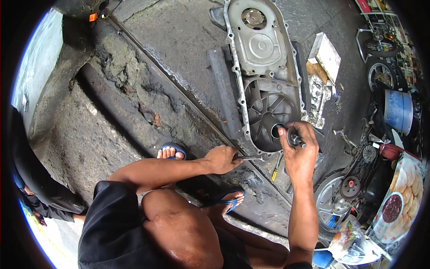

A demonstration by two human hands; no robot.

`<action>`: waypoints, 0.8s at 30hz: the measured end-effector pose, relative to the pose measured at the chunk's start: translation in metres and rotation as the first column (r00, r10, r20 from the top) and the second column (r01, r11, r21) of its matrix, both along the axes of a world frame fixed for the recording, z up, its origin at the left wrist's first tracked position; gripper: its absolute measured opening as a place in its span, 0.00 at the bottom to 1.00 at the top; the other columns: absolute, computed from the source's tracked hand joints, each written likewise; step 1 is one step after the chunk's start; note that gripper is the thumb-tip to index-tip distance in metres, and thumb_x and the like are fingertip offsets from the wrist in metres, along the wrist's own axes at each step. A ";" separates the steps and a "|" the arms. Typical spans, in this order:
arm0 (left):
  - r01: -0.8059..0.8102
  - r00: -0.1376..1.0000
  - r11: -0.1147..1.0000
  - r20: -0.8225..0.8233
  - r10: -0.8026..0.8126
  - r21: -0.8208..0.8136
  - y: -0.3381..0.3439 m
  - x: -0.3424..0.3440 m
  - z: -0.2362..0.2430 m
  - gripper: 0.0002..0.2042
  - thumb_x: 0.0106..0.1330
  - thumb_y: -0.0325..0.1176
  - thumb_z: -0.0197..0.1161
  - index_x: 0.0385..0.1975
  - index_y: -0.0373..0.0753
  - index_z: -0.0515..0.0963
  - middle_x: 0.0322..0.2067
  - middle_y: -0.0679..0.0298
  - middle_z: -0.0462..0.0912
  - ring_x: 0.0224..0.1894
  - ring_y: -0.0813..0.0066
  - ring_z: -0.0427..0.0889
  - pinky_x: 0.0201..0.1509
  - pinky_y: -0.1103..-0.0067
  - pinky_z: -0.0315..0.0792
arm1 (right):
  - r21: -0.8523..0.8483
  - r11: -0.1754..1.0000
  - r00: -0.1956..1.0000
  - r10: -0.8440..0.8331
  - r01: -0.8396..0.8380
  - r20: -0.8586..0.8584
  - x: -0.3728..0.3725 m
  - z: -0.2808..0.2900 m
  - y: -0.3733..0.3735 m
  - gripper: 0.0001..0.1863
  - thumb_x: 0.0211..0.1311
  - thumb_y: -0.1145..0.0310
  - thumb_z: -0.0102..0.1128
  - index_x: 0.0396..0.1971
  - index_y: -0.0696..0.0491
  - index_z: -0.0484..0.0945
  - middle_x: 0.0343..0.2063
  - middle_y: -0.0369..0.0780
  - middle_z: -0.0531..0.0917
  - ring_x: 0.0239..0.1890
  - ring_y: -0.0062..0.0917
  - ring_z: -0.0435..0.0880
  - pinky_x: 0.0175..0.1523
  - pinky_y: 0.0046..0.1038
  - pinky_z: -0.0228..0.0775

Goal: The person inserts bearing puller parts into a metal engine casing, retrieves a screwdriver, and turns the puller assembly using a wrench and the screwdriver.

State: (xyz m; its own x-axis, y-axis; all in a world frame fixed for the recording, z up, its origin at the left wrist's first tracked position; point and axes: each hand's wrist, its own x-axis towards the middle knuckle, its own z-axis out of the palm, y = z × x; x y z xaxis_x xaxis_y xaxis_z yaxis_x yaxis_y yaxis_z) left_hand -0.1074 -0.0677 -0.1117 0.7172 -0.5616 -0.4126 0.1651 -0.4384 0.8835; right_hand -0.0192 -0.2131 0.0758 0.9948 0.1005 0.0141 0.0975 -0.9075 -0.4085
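A large grey metal engine casing (268, 62) lies on the ground in front of me, with bolt holes along its rim and ribs around a round bore at its near end. My left hand (222, 159) is closed around a slim metal tool (251, 158). Its tip reaches the casing's near rim; its working end is too small to name. At the bore, my right hand (301, 148) grips a dark round metal piece with a short rod (297, 141) sticking out. How far that piece sits in the bore is hidden by my fingers.
Dark bars (222, 89) lie along the casing's sides. A yellow-handled screwdriver (275, 170) rests near its close end. To the right are a white box (325, 56), a dirty metal part (319, 101), motorcycle wheels and a blue drum (397, 111). Another person's leg (45, 170) shows at left.
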 end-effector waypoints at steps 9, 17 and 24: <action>-0.069 0.990 0.997 0.125 0.065 0.022 -0.062 0.014 -0.037 0.18 0.70 0.42 0.55 0.38 0.30 0.80 0.31 0.40 0.84 0.38 0.41 0.85 0.45 0.55 0.79 | 0.041 0.999 1.000 -0.006 0.005 0.007 -0.004 0.001 0.001 0.12 0.58 0.72 0.73 0.37 0.60 0.80 0.34 0.46 0.82 0.34 0.39 0.84 0.42 0.35 0.74; -0.026 0.951 0.999 0.309 0.013 0.040 -0.093 0.018 -0.075 0.14 0.64 0.40 0.57 0.36 0.37 0.83 0.37 0.49 0.86 0.39 0.47 0.86 0.46 0.58 0.80 | 0.050 0.999 0.999 -0.020 0.018 0.040 -0.005 -0.004 -0.003 0.13 0.56 0.72 0.75 0.37 0.60 0.80 0.33 0.45 0.82 0.34 0.38 0.83 0.42 0.35 0.74; 0.015 0.904 0.996 0.425 -0.051 0.087 -0.096 0.019 -0.074 0.12 0.63 0.39 0.59 0.33 0.38 0.85 0.35 0.57 0.86 0.41 0.52 0.86 0.43 0.61 0.81 | 0.047 0.998 0.999 -0.036 0.035 0.014 -0.003 -0.005 0.002 0.13 0.56 0.73 0.75 0.36 0.60 0.80 0.32 0.45 0.81 0.34 0.37 0.83 0.42 0.35 0.74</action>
State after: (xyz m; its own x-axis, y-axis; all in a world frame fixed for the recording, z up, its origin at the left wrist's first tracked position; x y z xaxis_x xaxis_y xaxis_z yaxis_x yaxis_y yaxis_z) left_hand -0.0887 -0.1632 -0.1858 0.8163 -0.5660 -0.1155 -0.2354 -0.5086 0.8282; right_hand -0.0224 -0.2114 0.0708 0.9974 0.0643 0.0331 0.0723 -0.8906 -0.4490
